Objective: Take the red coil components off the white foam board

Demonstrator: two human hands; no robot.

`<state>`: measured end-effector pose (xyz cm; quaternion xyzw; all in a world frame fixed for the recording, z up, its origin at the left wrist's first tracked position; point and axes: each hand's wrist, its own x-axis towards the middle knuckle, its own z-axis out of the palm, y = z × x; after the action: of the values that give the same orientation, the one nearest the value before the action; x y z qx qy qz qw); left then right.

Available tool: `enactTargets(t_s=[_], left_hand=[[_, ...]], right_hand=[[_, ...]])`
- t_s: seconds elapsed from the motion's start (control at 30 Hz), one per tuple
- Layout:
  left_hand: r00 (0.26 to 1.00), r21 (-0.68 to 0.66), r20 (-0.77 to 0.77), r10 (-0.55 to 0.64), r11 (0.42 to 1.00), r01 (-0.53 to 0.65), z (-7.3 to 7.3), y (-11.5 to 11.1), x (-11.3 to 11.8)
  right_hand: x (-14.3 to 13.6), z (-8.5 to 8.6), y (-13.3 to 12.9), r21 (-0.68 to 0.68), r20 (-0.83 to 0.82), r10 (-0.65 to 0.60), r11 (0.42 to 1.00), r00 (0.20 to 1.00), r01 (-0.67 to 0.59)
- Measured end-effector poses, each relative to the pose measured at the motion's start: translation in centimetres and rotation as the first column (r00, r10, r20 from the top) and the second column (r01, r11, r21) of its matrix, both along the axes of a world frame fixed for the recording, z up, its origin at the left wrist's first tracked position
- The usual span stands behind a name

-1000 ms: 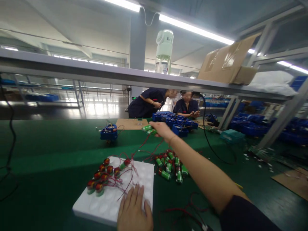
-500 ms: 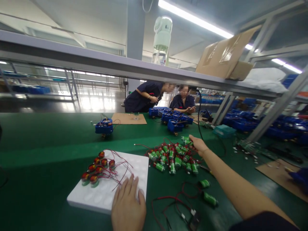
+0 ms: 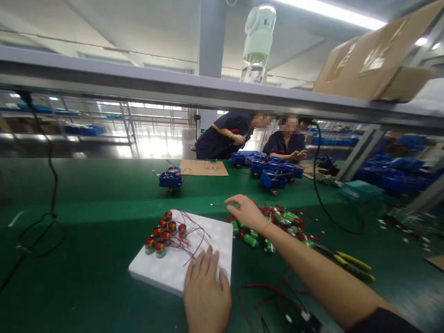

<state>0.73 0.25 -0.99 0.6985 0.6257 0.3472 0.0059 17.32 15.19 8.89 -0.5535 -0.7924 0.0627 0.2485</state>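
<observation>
A white tray [image 3: 211, 240] at six o'clock holds red-topped cells [image 3: 163, 233], the left hand [image 3: 206, 291] lies flat and spread on its near edge, and the right hand [image 3: 248, 212], fingers loosely spread, rests empty on green cells [image 3: 277, 224] at five o'clock.

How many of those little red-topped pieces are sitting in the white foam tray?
7 red-topped pieces, clustered at the white foam tray's far left corner, red wires trailing right. None looks hidden. The left hand rests on the near edge.
</observation>
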Motion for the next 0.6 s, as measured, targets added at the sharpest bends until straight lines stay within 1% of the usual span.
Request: enactTargets(t_s=[0.07, 0.1, 0.13, 0.2, 0.27, 0.33, 0.4, 0.43, 0.5, 0.6], left_hand=[[0.998, -0.024, 0.056, 0.012, 1.0, -0.011, 0.3, -0.1, 0.2], [0.997, -0.03, 0.079, 0.024, 0.999, -0.021, 0.3, 0.0, 0.3], [0.995, -0.03, 0.097, 0.037, 0.999, -0.035, 0.2, 0.0, 0.3], [0.993, -0.012, 0.109, 0.049, 0.999, -0.048, -0.2, 0.2, 0.3], [0.996, 0.03, 0.087, 0.025, 0.999, -0.027, -1.0, 0.4, 0.2], [0.999, 0.059, 0.047, 0.01, 0.998, -0.013, -1.9, 0.6, 0.0], [1.0, 0.079, 0.005, 0.017, 0.997, -0.017, -2.6, 0.9, 0.0], [0.999, 0.091, -0.02, 0.025, 0.996, -0.023, -2.9, 1.1, 0.0], [0.996, 0.134, -0.082, 0.039, 0.991, -0.028, -3.2, 1.3, 0.0], [0.983, 0.22, -0.17, 0.063, 0.975, -0.025, -3.4, 1.5, 0.1]], right_hand=[[-5.4, -0.5, 0.1, -0.043, 0.018, 0.192, 0.981, 0.981, -0.191], [-7.8, -0.7, 0.2, -0.06, 0.022, 0.25, 0.967, 0.968, -0.249], [-10.0, -0.9, 0.2, -0.07, 0.026, 0.282, 0.958, 0.959, -0.28], [-13.6, -1.2, 0.1, -0.078, 0.043, 0.297, 0.953, 0.954, -0.294], [-16.1, -1.6, -0.4, -0.082, 0.082, 0.287, 0.956, 0.954, -0.281], [-17.5, -2.1, -1.1, -0.093, 0.136, 0.262, 0.964, 0.955, -0.251], [-18.1, -2.6, -1.5, -0.107, 0.178, 0.235, 0.97, 0.956, -0.218], [-18.1, -2.9, -1.5, -0.115, 0.194, 0.243, 0.968, 0.95, -0.224], [-17.7, -3.2, -1.1, -0.144, 0.216, 0.305, 0.949, 0.928, -0.279], [-16.7, -3.3, 0.1, -0.192, 0.231, 0.437, 0.896, 0.869, -0.4]])
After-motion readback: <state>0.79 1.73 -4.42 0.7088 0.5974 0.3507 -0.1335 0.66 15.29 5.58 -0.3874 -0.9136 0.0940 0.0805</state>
